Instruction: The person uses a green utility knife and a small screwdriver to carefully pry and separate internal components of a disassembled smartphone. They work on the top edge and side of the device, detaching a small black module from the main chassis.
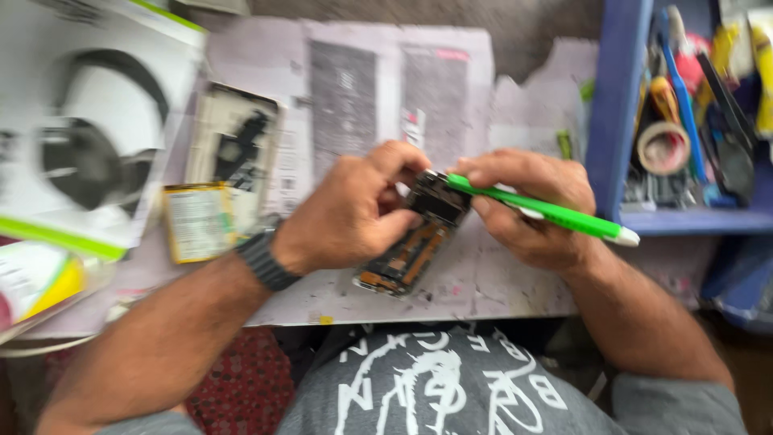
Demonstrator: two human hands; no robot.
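1. Motion blur softens the whole head view; the opened phone (416, 242), its back off and its copper-coloured innards showing, is partly hidden under the fingers of both hands, so its upper end is hard to make out.
2. The left hand (354, 211), a dark watch (266, 259) on its wrist, is closed around the phone's left side, thumb pressed to the edge.
3. The right hand (527, 205) grips one green tool (541, 209) with a white end, probably a screwdriver, its tip lying on the phone's top end; the fingers cover the tool's middle.
4. The phone sits near the front edge of the worn white bench (483, 282), about midway along it.
5. Toward the bench's left edge lie one yellow-edged flat pack (198, 222), perhaps a battery, and one dark phone part on a card (235, 147); one headphone box (88, 129) is cut off at the left corner.
6. One printed paper sheet (386, 89) covers the back edge.
7. At the right edge, a blue rack (616, 113) holds a tape roll (663, 147) and a tangle of tools too blurred to count.
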